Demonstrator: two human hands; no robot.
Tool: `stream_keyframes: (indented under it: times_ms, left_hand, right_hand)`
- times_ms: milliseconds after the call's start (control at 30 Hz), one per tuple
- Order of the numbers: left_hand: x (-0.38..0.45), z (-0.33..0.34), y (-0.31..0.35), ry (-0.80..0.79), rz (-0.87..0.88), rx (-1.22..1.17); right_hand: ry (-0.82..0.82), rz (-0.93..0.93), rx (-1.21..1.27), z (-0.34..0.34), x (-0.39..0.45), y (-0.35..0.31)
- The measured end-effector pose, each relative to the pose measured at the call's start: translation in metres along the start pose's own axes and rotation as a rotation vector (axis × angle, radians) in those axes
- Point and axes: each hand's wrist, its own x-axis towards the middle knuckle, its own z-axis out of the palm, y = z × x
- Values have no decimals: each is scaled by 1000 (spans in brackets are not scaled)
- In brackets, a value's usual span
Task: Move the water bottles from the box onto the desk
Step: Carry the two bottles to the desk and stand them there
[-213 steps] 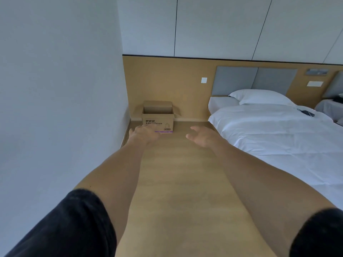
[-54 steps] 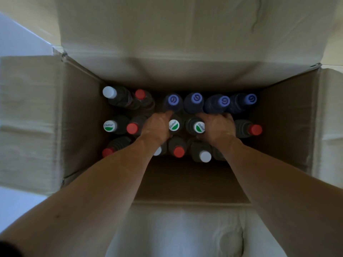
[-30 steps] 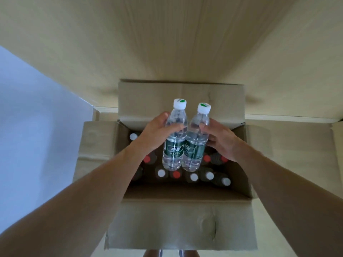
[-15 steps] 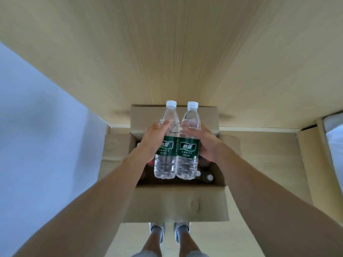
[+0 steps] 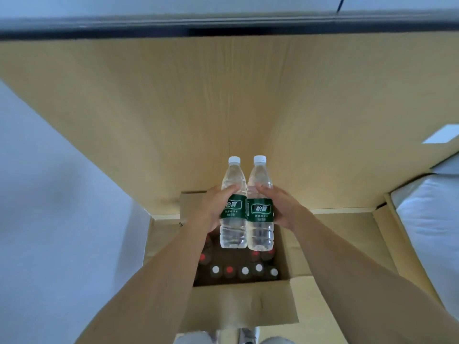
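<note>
Both bottles have risen higher above the open cardboard box (image 5: pixel 238 306) since a moment ago.
Left hand (image 5: pixel 211 211) grips the left water bottle (image 5: pixel 233 207); right hand (image 5: pixel 283 209) grips the right water bottle (image 5: pixel 260 209), bottles upright and touching, remaining capped bottles (image 5: pixel 244 270) below the hands.

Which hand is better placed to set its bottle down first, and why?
Neither clearly: the left hand grips the left bottle, the right hand the right bottle, both upright, level, above the box. No desk shows.
</note>
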Motion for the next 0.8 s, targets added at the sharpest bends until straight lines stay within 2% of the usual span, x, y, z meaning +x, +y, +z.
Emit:
stream_keyframes:
  times_ms: [167,333,567,800]
  left_hand:
    - [-17,20,27,-25,59,-7]
    - [-24,35,39,-107,82,208]
    - [-41,74,27,-325,26,296]
    - [-80,149,-6,-557,-17,398]
  right_hand:
    - [28,-78,-4,-7,-36,-24]
    - [163,-134,-2,-17,-70,-20]
    - [357,-200,234,-31,-128,26]
    - [556,-275,484,-55,-215,86]
